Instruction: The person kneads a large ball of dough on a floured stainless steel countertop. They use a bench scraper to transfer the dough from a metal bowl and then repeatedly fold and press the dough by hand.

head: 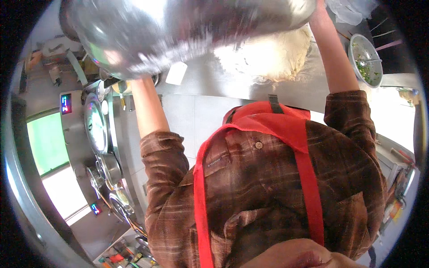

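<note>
A large shiny metal bowl (187, 30) is raised above the counter, tilted and blurred by motion. It fills the top of the view, and its upper part is cut off. At its lower left side, my left hand (142, 78) supports it; the fingers are hidden behind the metal. My right hand (317, 12) is at the bowl's right end, mostly hidden or past the picture's top edge. Under the bowl, a big mass of pale, floury dough (271, 55) lies on the steel counter (204, 78), partly covered from sight and overexposed.
A white rectangular card or scraper (176, 73) lies left of the dough. Farther right stands a bowl of chopped greens (367, 63) with a utensil in it. Clear plastic (352, 10) is at the top right. Pots and pans (110, 169) line the left side, near a round lid (95, 124).
</note>
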`<state>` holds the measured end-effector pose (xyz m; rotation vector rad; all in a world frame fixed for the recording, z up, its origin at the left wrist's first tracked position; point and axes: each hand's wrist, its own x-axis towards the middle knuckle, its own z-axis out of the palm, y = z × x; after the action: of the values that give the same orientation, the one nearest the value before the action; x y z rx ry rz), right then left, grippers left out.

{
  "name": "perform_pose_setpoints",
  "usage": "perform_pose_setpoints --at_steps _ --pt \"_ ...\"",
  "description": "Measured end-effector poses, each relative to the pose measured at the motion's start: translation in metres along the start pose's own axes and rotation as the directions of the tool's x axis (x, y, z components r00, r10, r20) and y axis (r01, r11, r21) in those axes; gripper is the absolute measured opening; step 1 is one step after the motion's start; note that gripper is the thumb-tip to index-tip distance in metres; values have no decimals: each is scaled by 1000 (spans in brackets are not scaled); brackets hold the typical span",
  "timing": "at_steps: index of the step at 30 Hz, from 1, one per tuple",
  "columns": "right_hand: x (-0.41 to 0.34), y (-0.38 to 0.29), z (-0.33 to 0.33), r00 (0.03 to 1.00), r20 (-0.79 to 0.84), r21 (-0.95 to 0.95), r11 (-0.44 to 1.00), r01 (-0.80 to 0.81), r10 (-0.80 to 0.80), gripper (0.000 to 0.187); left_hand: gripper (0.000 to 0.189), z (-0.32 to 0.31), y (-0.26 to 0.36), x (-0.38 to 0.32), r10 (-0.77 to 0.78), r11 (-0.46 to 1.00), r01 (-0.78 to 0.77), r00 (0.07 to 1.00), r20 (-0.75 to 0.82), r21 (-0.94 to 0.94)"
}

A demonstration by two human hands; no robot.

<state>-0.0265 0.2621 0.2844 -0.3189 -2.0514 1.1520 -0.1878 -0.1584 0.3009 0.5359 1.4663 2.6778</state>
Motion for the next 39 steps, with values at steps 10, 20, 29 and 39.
perform_pose_setpoints --at_steps 10,20,29,39 --pt "-69 -133 128 949 280 661 746 -84 -141 37 38 -79 74 -71 -29 999 22 987 -160 -47" --pt "-132 -80 159 905 424 218 973 -72 -28 78 32 -197 89 -103 -261 956 238 957 -127 -169" --pt "-175 -53 177 801 595 36 998 58 -68 98 47 -211 84 -103 -297 899 380 895 -334 218" --pt "-169 1 232 612 700 23 868 496 -368 81 53 -205 138 -155 -128 826 375 851 -509 420"
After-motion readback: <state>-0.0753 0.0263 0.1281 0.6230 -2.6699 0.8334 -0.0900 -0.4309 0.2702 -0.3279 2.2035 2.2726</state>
